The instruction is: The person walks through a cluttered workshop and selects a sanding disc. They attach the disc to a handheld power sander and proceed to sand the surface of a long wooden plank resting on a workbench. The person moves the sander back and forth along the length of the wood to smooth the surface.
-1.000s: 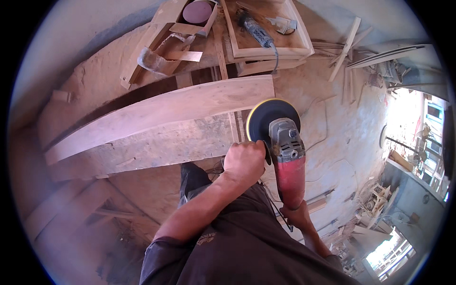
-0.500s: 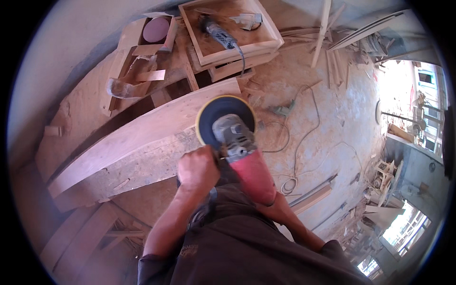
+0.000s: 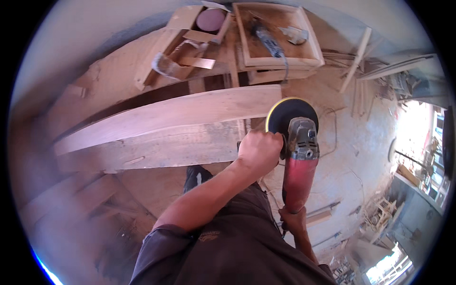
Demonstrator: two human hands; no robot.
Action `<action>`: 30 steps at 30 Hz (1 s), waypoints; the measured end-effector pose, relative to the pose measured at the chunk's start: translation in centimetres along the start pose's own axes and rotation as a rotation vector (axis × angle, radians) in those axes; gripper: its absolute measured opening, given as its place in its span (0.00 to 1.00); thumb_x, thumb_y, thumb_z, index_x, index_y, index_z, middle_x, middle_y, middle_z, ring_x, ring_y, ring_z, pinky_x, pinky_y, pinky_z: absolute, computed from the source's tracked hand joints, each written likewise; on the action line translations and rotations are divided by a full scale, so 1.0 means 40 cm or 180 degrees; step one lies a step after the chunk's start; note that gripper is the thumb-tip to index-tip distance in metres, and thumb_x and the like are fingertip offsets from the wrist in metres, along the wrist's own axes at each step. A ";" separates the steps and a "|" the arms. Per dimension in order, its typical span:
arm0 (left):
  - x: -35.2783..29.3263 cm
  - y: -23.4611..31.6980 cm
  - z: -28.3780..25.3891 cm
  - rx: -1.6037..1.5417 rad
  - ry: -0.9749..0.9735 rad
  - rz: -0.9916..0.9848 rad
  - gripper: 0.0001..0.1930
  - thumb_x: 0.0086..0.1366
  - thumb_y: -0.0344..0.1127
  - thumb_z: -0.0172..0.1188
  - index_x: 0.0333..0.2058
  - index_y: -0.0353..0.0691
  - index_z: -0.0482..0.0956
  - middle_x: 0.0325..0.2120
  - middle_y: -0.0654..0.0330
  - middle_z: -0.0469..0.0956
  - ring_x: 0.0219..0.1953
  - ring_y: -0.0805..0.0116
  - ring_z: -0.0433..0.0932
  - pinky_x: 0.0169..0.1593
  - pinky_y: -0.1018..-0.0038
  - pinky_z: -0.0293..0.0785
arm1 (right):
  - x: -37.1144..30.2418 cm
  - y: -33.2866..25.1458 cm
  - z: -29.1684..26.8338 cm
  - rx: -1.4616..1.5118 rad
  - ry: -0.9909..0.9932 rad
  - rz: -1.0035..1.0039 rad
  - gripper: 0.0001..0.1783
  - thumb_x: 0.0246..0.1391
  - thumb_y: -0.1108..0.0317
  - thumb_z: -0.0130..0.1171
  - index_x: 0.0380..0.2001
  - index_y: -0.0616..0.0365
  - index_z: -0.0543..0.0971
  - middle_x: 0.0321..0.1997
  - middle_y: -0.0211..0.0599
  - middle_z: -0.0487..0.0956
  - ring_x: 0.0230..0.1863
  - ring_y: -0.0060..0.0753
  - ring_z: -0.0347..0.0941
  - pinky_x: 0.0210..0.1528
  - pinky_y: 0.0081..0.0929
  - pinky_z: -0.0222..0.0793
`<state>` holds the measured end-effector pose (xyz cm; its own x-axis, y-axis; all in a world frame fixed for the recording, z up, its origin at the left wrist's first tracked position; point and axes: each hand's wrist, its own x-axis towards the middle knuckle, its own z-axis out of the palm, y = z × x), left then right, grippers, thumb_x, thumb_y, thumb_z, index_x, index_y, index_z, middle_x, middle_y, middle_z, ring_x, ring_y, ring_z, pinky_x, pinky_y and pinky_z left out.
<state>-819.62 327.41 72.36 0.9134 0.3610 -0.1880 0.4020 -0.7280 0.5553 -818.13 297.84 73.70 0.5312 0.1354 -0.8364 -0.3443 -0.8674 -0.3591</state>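
Both my hands are on a red and grey disc sander (image 3: 300, 178) with a round black pad edged in yellow. My left hand (image 3: 260, 149) is closed round its side handle, most of which the fist hides. At the rear end of the red body, my right hand (image 3: 293, 218) wraps the grip, partly covered by the tool. The pad overlaps the right end of a long, pale curved board (image 3: 190, 108); whether it touches the wood I cannot tell. In front of that board runs a rougher plank (image 3: 175, 147).
Behind the board, an open cardboard box holds purple sanding discs (image 3: 211, 20). A wooden tray (image 3: 243, 40) carries a grey power tool (image 3: 269, 40) with a cord. Wood strips (image 3: 357, 61) lean at the far right; cords lie on the dusty floor (image 3: 349, 147).
The sander and both hands have shifted right relative to the board, to its right end. The tool's body now points more straight back toward me. The view has turned too.
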 end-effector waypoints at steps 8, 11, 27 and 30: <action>-0.061 -0.155 -0.095 0.0025 -0.0099 -0.0850 0.06 0.52 0.31 0.61 0.30 0.39 0.78 0.26 0.48 0.83 0.31 0.48 0.84 0.37 0.57 0.80 | 0.015 -0.202 0.055 -0.0454 -0.0534 -0.0155 0.10 0.43 0.67 0.66 0.19 0.63 0.79 0.16 0.31 0.77 0.19 0.22 0.74 0.24 0.29 0.68; -0.129 -0.233 -0.133 0.0005 -0.0070 -0.1183 0.06 0.52 0.32 0.61 0.29 0.38 0.79 0.26 0.48 0.83 0.31 0.47 0.84 0.37 0.56 0.80 | -0.003 -0.260 0.128 -0.0700 -0.0771 -0.0334 0.10 0.43 0.67 0.65 0.20 0.62 0.79 0.17 0.32 0.78 0.20 0.22 0.74 0.25 0.29 0.68; -0.640 -0.851 -0.425 0.0321 0.0351 -0.2372 0.05 0.56 0.35 0.61 0.29 0.43 0.82 0.27 0.48 0.84 0.32 0.48 0.85 0.37 0.55 0.82 | -0.171 -0.511 0.816 -0.1754 -0.1320 -0.2079 0.27 0.43 0.64 0.66 0.48 0.65 0.79 0.45 0.51 0.82 0.49 0.46 0.79 0.52 0.39 0.72; -0.766 -0.963 -0.480 0.0433 0.0555 -0.2718 0.07 0.55 0.37 0.63 0.30 0.42 0.82 0.28 0.47 0.84 0.33 0.46 0.85 0.39 0.53 0.81 | -0.224 -0.591 0.954 -0.1976 -0.1606 -0.2028 0.28 0.44 0.62 0.65 0.49 0.65 0.78 0.46 0.59 0.81 0.52 0.58 0.77 0.54 0.44 0.72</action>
<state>-864.31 355.60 72.28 0.2794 0.8892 -0.3624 0.9572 -0.2281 0.1784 -844.29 335.41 73.88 0.0380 0.7197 -0.6932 0.4261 -0.6392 -0.6402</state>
